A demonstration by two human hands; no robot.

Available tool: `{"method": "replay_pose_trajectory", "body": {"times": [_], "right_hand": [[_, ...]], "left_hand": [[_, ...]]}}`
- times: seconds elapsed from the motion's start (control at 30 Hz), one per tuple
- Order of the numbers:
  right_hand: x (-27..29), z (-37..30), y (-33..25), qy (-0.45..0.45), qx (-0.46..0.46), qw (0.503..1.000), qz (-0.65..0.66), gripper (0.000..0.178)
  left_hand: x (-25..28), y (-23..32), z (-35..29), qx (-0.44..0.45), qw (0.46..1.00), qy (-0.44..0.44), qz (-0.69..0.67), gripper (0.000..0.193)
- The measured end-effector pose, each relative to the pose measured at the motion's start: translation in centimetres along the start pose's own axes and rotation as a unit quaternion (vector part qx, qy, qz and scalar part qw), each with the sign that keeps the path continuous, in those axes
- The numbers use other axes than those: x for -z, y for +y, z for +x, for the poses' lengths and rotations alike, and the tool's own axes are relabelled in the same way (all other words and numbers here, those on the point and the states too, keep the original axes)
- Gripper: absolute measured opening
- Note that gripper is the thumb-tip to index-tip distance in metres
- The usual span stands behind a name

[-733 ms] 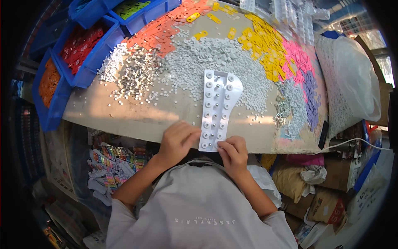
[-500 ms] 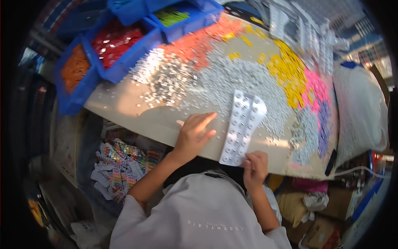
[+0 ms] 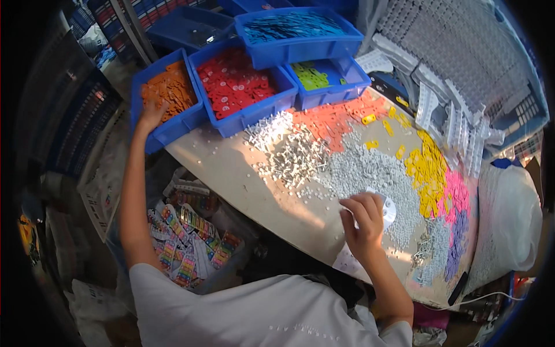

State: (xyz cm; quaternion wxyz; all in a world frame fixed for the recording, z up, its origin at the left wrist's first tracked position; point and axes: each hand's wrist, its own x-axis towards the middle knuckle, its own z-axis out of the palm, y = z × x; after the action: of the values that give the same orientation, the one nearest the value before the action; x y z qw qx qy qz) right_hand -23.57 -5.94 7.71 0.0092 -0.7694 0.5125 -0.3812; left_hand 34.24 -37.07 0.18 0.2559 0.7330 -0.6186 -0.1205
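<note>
My left hand [image 3: 151,114] reaches into the blue bin of orange plastic pieces [image 3: 176,87], its fingers stretched apart among them. Their tips are partly lost against the orange. Over the table, my right hand [image 3: 364,224] is loosely curled, with a small gap between thumb and fingertips and nothing visible in it. Beneath it lies a white plastic panel [image 3: 388,213] with rounded end and studs, mostly covered by the hand. Light grey small parts [image 3: 370,168] are heaped just beyond that hand.
Bins of red [image 3: 234,84], green [image 3: 311,75] and blue pieces [image 3: 295,26] stand at the back. Yellow [image 3: 426,173], pink [image 3: 457,194] and purple pieces [image 3: 457,246] lie right. Finished-looking colourful strips [image 3: 188,237] fill a tub below left. White panels [image 3: 454,115] are piled back right.
My left hand has moved from the table's middle left and away to the orange bin. My right hand has let go of the panel's near end and is now above it. The view has shifted.
</note>
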Motion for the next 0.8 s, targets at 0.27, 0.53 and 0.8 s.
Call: {"method": "replay_pose_trajectory", "body": {"times": [0.27, 0.53, 0.8], "right_hand": [[-7.7, 16.2, 1.9, -0.055, 0.055, 0.996, 0.042, 0.016], [-21.0, 26.4, 5.6, -0.292, -0.051, 0.955, 0.02, 0.035], [-29.0, 29.1, 9.3, -0.42, -0.033, 0.904, -0.064, 0.058]], "left_hand": [[0.0, 2.4, 1.1, 0.071, 0.935, -0.312, 0.155, 0.045], [-0.7, 0.7, 0.3, -0.011, 0.945, -0.326, -0.005, 0.019], [0.3, 2.6, -0.1, 0.083, 0.953, -0.121, -0.266, 0.023]]}}
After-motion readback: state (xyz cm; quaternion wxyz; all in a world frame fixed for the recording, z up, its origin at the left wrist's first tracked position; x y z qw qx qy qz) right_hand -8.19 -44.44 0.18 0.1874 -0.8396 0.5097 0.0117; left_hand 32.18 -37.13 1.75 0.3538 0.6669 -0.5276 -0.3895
